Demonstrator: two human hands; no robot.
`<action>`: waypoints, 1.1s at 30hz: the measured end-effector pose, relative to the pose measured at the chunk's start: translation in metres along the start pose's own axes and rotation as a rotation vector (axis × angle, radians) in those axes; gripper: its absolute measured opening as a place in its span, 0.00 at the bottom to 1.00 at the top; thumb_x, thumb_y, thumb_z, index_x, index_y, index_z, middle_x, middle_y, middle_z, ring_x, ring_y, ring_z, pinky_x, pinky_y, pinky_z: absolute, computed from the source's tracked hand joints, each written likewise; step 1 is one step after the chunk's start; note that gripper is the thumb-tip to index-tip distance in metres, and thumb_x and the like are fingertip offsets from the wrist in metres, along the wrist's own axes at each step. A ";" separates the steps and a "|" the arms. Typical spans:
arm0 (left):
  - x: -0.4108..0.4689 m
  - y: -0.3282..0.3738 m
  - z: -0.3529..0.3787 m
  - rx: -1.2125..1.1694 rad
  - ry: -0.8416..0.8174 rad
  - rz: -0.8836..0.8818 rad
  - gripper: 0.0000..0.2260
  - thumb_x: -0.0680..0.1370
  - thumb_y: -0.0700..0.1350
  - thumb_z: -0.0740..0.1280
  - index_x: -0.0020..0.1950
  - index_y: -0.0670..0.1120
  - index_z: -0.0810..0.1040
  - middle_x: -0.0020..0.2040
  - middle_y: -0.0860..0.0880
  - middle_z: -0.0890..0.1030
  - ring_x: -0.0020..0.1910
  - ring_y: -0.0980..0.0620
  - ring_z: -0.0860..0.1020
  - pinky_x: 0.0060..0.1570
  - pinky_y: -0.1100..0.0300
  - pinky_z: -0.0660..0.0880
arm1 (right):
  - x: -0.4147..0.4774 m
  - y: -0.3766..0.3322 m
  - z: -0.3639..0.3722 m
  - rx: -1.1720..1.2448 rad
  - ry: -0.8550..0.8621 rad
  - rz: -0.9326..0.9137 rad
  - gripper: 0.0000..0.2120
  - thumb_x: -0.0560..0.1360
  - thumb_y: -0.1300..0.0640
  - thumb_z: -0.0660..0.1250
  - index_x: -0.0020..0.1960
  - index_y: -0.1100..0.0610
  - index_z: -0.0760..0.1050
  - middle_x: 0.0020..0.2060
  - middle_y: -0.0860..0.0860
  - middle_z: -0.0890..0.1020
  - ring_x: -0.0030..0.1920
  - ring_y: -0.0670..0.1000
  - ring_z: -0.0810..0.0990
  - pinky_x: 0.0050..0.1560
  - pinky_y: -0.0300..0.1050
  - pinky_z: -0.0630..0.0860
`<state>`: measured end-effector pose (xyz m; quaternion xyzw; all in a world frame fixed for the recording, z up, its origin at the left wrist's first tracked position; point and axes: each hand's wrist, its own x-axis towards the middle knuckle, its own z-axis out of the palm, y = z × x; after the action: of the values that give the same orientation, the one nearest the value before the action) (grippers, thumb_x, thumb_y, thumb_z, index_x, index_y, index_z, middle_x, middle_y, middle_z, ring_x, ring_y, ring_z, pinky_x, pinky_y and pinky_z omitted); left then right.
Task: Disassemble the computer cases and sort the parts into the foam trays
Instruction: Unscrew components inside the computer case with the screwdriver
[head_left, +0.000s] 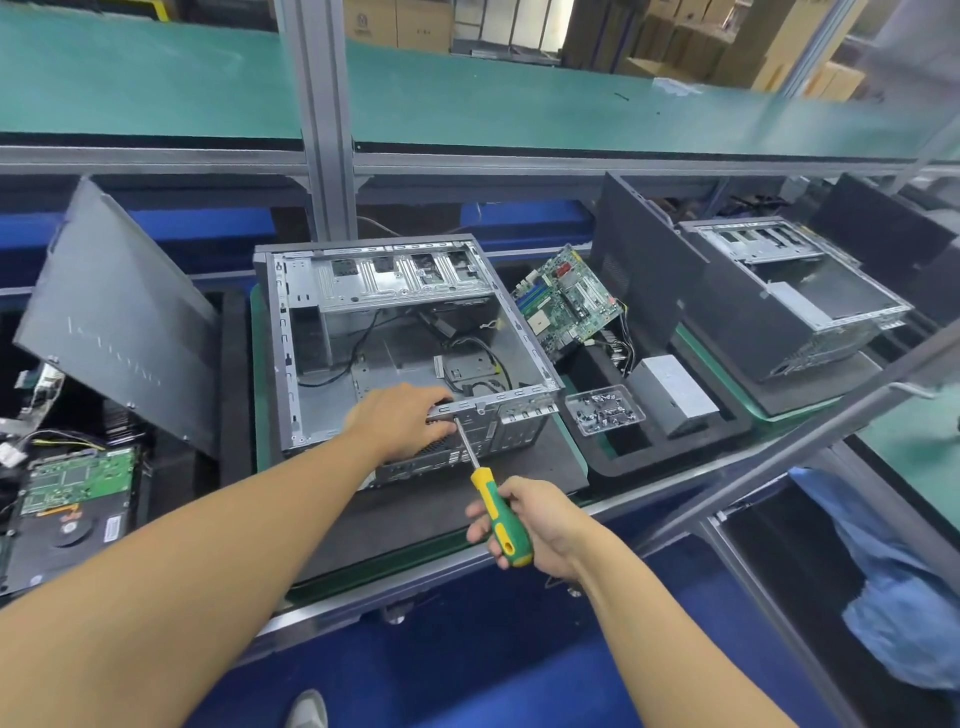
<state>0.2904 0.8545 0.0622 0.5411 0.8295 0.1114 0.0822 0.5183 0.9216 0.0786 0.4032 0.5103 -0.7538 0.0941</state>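
Single head-worn wide-angle view, tilted forward and down.

The camera sits above and behind the person's arms, which enter from the bottom edge. The left hand and right hand are close, at arm's reach, by the open computer case near centre. The surface crosses mid-frame and a green shelf spans the top. The blue floor and a shoe show at the bottom. Straight lines bow toward the borders.
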 end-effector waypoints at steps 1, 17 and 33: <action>0.000 0.000 0.000 0.000 0.000 -0.003 0.19 0.77 0.65 0.62 0.66 0.62 0.71 0.58 0.50 0.81 0.54 0.43 0.80 0.42 0.54 0.69 | -0.001 0.001 -0.001 -0.003 0.018 -0.033 0.17 0.83 0.54 0.51 0.52 0.62 0.76 0.35 0.55 0.81 0.28 0.51 0.74 0.30 0.43 0.72; -0.002 0.002 -0.004 0.028 -0.018 -0.017 0.19 0.78 0.65 0.61 0.67 0.61 0.71 0.54 0.50 0.82 0.52 0.43 0.80 0.44 0.52 0.73 | -0.001 0.007 0.014 0.069 0.116 -0.030 0.16 0.81 0.54 0.56 0.48 0.61 0.79 0.39 0.55 0.81 0.30 0.51 0.74 0.28 0.43 0.72; -0.001 0.001 -0.004 0.002 -0.010 -0.007 0.18 0.78 0.65 0.61 0.65 0.62 0.72 0.51 0.53 0.81 0.50 0.45 0.80 0.42 0.53 0.72 | -0.008 0.002 0.017 -0.007 0.106 -0.040 0.13 0.83 0.54 0.56 0.50 0.61 0.75 0.38 0.55 0.83 0.30 0.51 0.74 0.29 0.45 0.72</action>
<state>0.2907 0.8532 0.0665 0.5386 0.8312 0.1078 0.0862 0.5158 0.9044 0.0857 0.4320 0.5250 -0.7314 0.0532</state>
